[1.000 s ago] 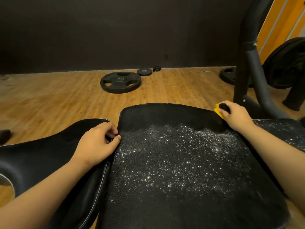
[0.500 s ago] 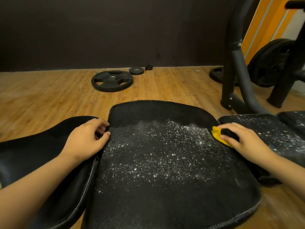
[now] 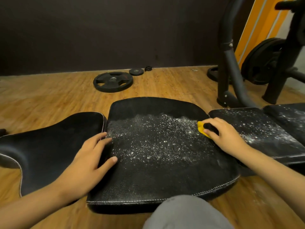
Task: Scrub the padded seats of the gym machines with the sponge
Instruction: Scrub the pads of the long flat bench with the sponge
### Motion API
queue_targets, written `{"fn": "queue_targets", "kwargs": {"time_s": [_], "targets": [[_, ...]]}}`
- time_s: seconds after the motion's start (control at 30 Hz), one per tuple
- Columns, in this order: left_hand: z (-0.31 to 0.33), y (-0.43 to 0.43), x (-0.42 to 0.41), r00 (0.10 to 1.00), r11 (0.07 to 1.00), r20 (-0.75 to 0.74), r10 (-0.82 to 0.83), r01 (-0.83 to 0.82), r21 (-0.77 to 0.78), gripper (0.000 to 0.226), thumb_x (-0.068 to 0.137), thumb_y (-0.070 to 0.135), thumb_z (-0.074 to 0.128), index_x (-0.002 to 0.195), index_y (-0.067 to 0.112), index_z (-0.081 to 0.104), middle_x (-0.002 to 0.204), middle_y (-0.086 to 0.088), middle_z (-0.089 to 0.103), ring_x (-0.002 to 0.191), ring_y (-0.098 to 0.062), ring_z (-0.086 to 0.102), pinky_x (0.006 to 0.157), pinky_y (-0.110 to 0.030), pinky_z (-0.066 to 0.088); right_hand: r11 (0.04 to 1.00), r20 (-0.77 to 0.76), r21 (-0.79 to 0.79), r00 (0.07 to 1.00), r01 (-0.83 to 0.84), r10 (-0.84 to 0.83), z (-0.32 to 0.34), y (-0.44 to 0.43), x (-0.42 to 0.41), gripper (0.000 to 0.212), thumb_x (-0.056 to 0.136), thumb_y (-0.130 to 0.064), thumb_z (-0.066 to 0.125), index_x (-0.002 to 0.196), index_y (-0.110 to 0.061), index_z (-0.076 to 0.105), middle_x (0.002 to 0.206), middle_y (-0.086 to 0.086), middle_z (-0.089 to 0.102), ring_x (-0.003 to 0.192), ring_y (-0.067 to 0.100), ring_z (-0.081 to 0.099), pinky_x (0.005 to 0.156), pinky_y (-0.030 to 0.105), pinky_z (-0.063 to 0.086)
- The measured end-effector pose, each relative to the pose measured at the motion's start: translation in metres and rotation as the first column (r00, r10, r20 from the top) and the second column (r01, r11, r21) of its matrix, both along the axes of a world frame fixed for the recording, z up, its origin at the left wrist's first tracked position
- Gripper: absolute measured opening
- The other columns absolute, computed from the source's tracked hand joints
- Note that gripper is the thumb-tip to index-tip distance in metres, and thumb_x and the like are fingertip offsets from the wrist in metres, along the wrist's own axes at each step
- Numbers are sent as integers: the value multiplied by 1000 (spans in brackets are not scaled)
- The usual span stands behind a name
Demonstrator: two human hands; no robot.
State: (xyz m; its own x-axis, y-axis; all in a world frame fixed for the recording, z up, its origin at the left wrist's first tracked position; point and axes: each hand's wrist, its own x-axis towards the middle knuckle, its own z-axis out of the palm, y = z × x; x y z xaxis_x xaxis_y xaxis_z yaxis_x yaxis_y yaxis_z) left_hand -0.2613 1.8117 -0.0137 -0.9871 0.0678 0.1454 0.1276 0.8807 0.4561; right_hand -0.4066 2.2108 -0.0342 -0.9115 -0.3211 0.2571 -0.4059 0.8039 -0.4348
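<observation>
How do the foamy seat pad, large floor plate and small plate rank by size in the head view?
Largest first:
foamy seat pad
large floor plate
small plate
The pad is nearest the camera, which exaggerates it.

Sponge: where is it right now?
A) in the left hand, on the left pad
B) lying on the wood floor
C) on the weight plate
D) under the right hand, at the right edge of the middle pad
D: the right hand grips the yellow sponge against the right edge of the foamy middle pad; the left hand rests flat at that pad's left edge, holding nothing.
</observation>
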Motion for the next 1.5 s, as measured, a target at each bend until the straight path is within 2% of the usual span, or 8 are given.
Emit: {"fn": "queue_targets", "kwargs": {"time_s": [0.2,0.3,0.43,0.63,0.87,1.07,1.37,1.5], "targets": [[-16,3,7,989,989,-30,-141,140,-36,84,80,81,22,143,27,38,146,22,27,136,15,15,110,-9,11,997,11,-48,998,-54,55,-3,11,80,30,87,-29,62,117,-31,61,104,-21,56,101,3,50,87,12,38],[-18,5,6,989,992,-70,-128,129,4,76,82,71,29,142,25,41,142,23,30,135,12,20,110,-11,14,994,63,-56,993,-92,95,1,16,69,31,87,-35,57,118,-36,58,105,-12,59,103,4,52,87,18,40],[-22,4,5,988,990,-83,-130,134,45,73,82,69,29,141,28,40,142,25,28,136,12,19,108,-8,12,999,16,44,1000,16,-17,-2,15,14,29,91,-17,61,119,-24,58,105,5,58,104,22,51,84,26,34],[-28,3,5,984,989,-110,-138,143,35,74,83,69,27,142,25,42,144,20,33,136,9,21,111,-24,21,989,85,106,990,107,-116,10,-5,-30,28,93,-17,60,120,-19,57,117,8,58,110,24,53,85,28,36],[-36,5,-2,977,986,-139,-164,161,-29,72,85,58,32,133,8,53,139,-1,48,128,-11,33,101,-39,33,998,343,-59,938,-36,54,34,3,80,25,85,-31,66,110,-29,62,108,-11,63,102,10,61,85,28,48],[-33,5,-4,975,987,-154,-162,161,-17,70,89,61,33,134,10,50,139,2,44,130,-15,32,105,-34,27,998,448,23,893,-65,48,50,5,84,21,88,-21,67,108,-28,62,100,-7,64,91,12,61,77,31,50],[-22,5,1,979,970,-70,-192,178,-165,82,85,64,22,138,7,47,142,-3,43,134,-15,31,110,-30,26,950,94,62,946,306,-311,13,7,58,23,88,-14,64,110,-19,60,101,8,61,98,29,57,75,33,40],[-9,6,2,980,931,17,-199,195,-309,93,82,68,12,142,4,42,146,-6,39,136,-17,32,112,-26,23,989,12,63,991,133,-134,11,-2,110,26,87,-19,65,112,-20,61,98,1,56,96,19,52,78,34,42]]}}
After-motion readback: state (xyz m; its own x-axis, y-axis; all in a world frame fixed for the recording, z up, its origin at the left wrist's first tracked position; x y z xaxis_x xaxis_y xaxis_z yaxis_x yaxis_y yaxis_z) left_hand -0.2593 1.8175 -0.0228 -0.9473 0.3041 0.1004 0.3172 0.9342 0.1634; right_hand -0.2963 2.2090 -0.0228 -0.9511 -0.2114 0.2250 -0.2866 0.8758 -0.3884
